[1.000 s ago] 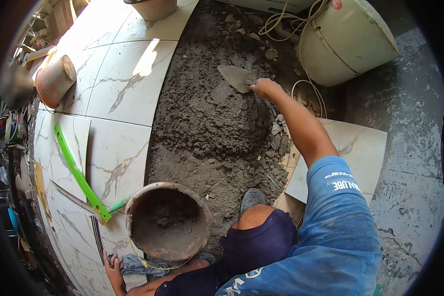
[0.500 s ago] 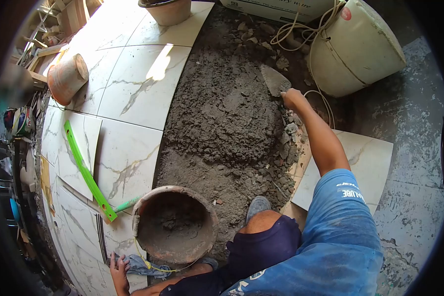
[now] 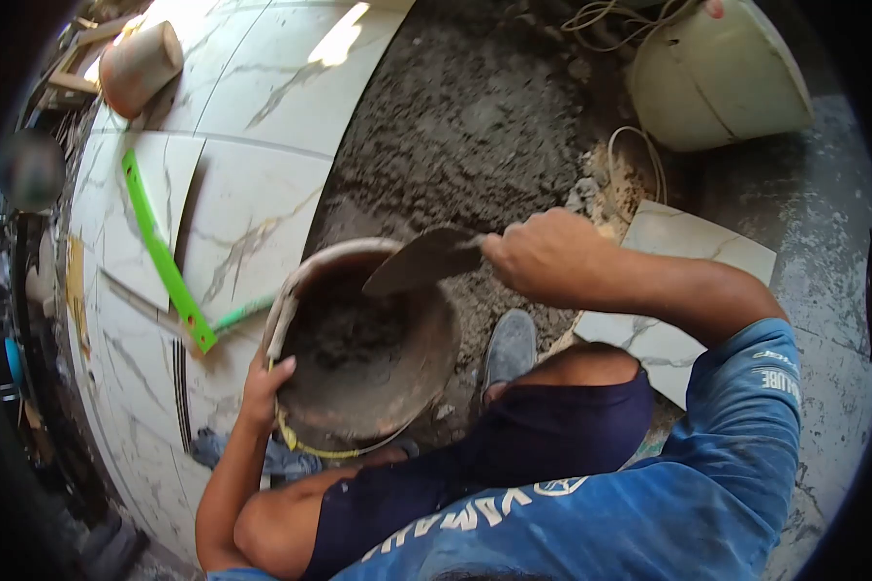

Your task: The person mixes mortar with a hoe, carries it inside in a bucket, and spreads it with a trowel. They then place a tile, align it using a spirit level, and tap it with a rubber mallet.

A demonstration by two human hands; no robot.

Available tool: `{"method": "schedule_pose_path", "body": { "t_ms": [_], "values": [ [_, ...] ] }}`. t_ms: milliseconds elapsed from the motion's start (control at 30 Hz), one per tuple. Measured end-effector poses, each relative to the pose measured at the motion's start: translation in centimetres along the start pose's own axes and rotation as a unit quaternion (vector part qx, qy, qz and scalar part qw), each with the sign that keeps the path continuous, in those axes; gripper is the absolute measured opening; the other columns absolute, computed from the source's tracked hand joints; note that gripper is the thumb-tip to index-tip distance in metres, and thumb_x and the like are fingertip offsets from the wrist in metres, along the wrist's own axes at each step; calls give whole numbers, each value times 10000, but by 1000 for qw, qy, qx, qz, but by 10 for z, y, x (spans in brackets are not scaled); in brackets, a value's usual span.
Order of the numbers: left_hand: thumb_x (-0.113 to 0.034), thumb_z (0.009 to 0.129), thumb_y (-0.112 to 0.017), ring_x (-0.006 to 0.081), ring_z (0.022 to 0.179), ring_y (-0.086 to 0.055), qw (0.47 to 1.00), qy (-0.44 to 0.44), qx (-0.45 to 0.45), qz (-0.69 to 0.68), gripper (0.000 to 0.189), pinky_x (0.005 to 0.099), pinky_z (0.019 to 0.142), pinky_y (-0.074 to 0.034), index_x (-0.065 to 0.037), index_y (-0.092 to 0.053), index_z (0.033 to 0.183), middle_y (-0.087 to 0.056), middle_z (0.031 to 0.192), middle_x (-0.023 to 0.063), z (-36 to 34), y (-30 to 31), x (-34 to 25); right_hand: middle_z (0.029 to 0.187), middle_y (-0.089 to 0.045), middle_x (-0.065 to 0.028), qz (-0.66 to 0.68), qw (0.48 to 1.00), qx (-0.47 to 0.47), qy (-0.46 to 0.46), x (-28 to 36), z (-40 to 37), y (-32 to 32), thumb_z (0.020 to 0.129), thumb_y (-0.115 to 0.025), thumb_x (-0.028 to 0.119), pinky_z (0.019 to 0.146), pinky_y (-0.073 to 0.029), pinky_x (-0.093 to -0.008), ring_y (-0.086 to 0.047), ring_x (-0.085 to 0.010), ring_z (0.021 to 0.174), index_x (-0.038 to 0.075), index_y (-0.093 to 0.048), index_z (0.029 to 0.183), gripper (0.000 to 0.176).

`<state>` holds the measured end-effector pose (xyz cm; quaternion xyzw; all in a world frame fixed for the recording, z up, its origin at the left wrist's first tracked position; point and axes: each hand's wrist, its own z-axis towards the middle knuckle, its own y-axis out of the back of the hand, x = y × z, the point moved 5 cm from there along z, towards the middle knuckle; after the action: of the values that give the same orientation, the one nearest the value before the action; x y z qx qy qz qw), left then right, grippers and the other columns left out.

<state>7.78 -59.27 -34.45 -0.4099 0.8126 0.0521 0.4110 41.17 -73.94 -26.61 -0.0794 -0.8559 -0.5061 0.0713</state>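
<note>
From my head camera I look down on both hands at work around a wide bucket (image 3: 434,353), which stands low in the middle of the view, just in front of the knees, with dark grey mortar (image 3: 354,334) inside. My right hand (image 3: 552,257) has its fingers closed round the handle of a trowel (image 3: 424,259) — the blade points left and its tip sits over the bucket's mouth, across the far right part of the rim. My left hand (image 3: 264,387) grips the bucket's left edge, thumb over the rim; I cannot make out all of its fingers. Beyond the bucket spreads a rough bed of wet mortar (image 3: 465,107), bordered on the left by pale veined tiles (image 3: 257,228). On those tiles lie a green bar (image 3: 165,257) with holes at its ends and, farther up, a tilted orange-brown pail (image 3: 140,70). A grey-blue rag (image 3: 295,463) lies beside the bucket's near left side. Over on the right, a loose tile (image 3: 702,242) rests partly behind my right forearm — a cream tub (image 3: 727,77) and looped cable (image 3: 661,169) are farther off.
</note>
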Motion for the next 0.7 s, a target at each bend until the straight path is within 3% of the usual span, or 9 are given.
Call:
{"method": "schedule_pose_path", "body": {
  "t_ms": [67, 167, 267, 333, 500, 600, 633, 667, 700],
  "values": [
    [-167, 869, -626, 178, 1055, -576, 997, -12, -8, 80, 606, 329, 910, -488, -5, -394, 1405, -563, 1223, 100, 6, -22, -12, 701, -665, -139, -78, 997, -16, -9, 14, 17, -3, 862, -533, 127, 550, -535, -412, -698, -292, 707, 10, -626, 926, 163],
    [-159, 876, -624, 156, 1061, -559, 992, -55, -3, 111, 601, 302, 908, -471, -18, -400, 1415, -564, 1206, 77, 21, -50, -21, 853, -722, -105, -100, 992, 67, -49, 26, 42, -30, 850, -576, 132, 624, -560, -356, -715, -239, 786, 52, -707, 886, 158],
    [-125, 883, -612, 144, 1068, -547, 998, -51, 13, 44, 593, 284, 930, -445, -21, -397, 1426, -561, 1216, 68, 28, -69, -16, 907, -726, -96, -142, 964, 212, 68, 55, 49, -85, 848, -592, 151, 678, -567, -376, -714, -258, 839, 89, -733, 934, 176],
    [-73, 871, -592, 160, 1258, -422, 997, -59, -9, 44, 624, 309, 1092, -276, 16, -363, 1444, -482, 1376, 92, 29, -75, -13, 924, -721, -126, -23, 973, 192, 128, 88, 43, -110, 856, -579, 167, 718, -568, -394, -708, -290, 874, 51, -721, 946, 205],
    [-60, 868, -584, 174, 1249, -446, 999, -33, -12, -2, 617, 305, 1086, -294, 15, -367, 1440, -496, 1368, 114, 23, -74, -20, 942, -713, -159, 39, 971, 235, 34, 71, 34, -97, 874, -522, 151, 740, -566, -408, -705, -303, 878, 33, -712, 946, 235],
    [-84, 881, -597, 158, 1163, -507, 992, -90, -31, 83, 558, 307, 1021, -375, 6, -418, 1402, -535, 1301, 97, 24, -77, -11, 858, -719, -126, -55, 989, 137, -22, 34, 44, -64, 871, -544, 153, 660, -575, -387, -716, -266, 797, 67, -725, 896, 202],
    [-76, 872, -598, 158, 1222, -462, 984, -127, -37, 123, 572, 306, 1066, -315, 22, -412, 1404, -513, 1333, 92, 23, -83, -11, 851, -719, -122, -112, 982, 150, -5, 29, 51, -66, 867, -554, 158, 658, -575, -384, -717, -259, 796, 70, -727, 895, 196],
    [-92, 847, -605, 240, 1326, -382, 974, -135, -51, 172, 634, 337, 1120, -247, 53, -374, 1420, -421, 1428, 171, 26, -86, -7, 843, -719, -117, -167, 972, 164, 13, 27, 55, -70, 864, -564, 163, 656, -575, -381, -717, -252, 794, 74, -729, 894, 190],
    [-102, 845, -610, 250, 1333, -372, 972, -151, -65, 168, 643, 338, 1124, -238, 63, -369, 1418, -414, 1429, 182, 28, -93, -5, 863, -720, -115, -137, 974, 174, 38, 31, 59, -80, 862, -570, 165, 672, -576, -389, -714, -267, 821, 71, -729, 913, 191]
  ]
}}
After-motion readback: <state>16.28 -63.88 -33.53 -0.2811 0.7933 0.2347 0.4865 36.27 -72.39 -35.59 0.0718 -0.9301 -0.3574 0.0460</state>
